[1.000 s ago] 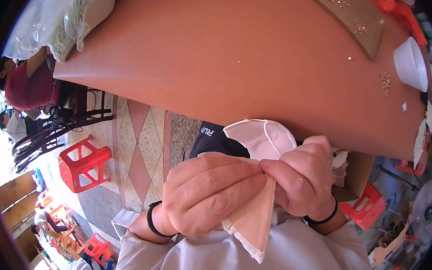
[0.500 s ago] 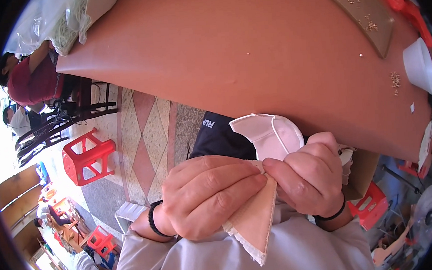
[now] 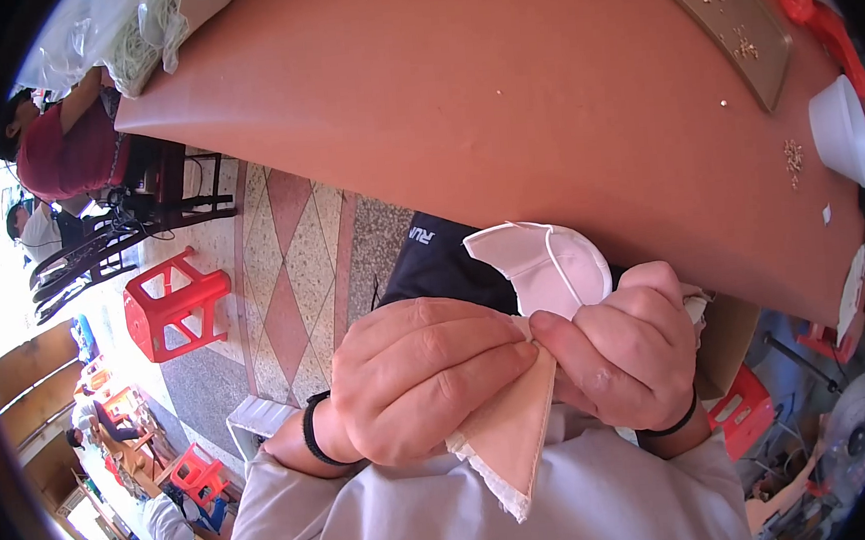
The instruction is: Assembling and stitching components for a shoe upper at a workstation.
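Observation:
A pale pink bra (image 3: 560,267) with a rounded cup and a thin white strap is held over my lap. Its beige triangular part (image 3: 512,433), with a ragged pale lower edge, hangs below my fingers. My left hand (image 3: 430,378) lies across the fabric, fingers together, pinching it near the middle. Right beside it, my right hand (image 3: 621,352) is curled, with thumb and fingertip pinching the same spot. The two sets of fingertips meet there. Whether something small sits between them is hidden.
A brown table (image 3: 420,90) spans the far side. Upon it are a tray (image 3: 727,34) with small gold pieces, a white bowl (image 3: 839,131) and a loose gold pile (image 3: 794,159). A red stool (image 3: 176,303) stands left; a cardboard box (image 3: 734,344) sits right. Other people sit at left.
Both hands keep their pinch on the bra. The left hand has shifted slightly up and right, and the view has tilted a little. Nothing was let go.

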A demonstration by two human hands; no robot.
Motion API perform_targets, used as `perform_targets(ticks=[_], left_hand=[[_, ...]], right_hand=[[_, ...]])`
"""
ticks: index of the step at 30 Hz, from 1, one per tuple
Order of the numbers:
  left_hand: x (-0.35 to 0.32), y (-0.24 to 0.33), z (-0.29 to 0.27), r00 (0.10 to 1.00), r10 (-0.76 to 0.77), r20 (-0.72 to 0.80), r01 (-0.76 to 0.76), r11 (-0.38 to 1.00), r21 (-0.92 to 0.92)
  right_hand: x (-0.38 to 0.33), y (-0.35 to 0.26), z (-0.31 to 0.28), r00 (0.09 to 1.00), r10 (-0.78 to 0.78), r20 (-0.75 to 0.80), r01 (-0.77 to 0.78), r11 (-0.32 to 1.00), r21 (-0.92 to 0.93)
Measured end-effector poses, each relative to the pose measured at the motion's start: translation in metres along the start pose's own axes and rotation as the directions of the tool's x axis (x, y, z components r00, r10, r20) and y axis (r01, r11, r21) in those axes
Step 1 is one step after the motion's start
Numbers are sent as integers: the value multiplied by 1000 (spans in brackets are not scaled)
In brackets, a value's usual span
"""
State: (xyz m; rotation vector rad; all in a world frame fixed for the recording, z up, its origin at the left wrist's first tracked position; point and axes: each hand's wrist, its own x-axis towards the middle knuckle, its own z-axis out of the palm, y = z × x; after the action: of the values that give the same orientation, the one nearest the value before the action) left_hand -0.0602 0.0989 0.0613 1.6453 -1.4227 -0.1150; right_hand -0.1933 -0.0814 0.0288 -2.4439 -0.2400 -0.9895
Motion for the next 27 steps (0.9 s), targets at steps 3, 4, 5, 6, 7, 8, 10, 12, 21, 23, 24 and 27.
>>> perform_targets(ticks=[3,4,5,6,7,8,10,12,21,23,24,27], left_hand=[[-3,-2,4,1000,4,-19,-5,999,-36],[-3,-3,6,999,14,-42,-15,999,-40],[-4,-4,7,998,23,-65,-26,999,-45],[-3,-4,7,998,24,-64,-27,999,-43],[-5,-4,7,998,22,-63,-24,999,-37],[-6,-5,8,998,19,-63,-21,999,-31],[-6,-3,5,999,9,-41,-10,999,-33],[-4,-2,3,1000,0,-19,-1,999,-34],[1,-1,-1,985,164,-55,-163,986,20],[1,2,-4,976,216,-28,-214,975,63],[-1,2,-5,976,217,-28,-215,975,62],[-5,3,-3,972,232,-34,-229,971,73]], right_hand=[[-3,-1,1,999,-18,-33,18,1000,-23],[-3,-2,-1,1000,-12,-24,12,1000,-17],[-3,-3,-2,1000,-6,-15,6,1000,-11],[-2,-4,-2,1000,-7,-17,6,1000,-11],[-2,-5,0,1000,-4,-28,3,1000,-19],[-2,-5,1,999,-2,-40,0,1000,-28],[-1,-6,-1,1000,-5,-25,4,999,-34],[0,-7,-4,1000,-7,-10,7,999,-41],[-2,-9,-3,978,169,-126,-135,960,244],[-4,-9,-3,969,202,-141,-139,921,363],[-4,-10,-3,969,202,-140,-140,922,361],[-5,-12,-2,965,209,-159,-117,886,449]])
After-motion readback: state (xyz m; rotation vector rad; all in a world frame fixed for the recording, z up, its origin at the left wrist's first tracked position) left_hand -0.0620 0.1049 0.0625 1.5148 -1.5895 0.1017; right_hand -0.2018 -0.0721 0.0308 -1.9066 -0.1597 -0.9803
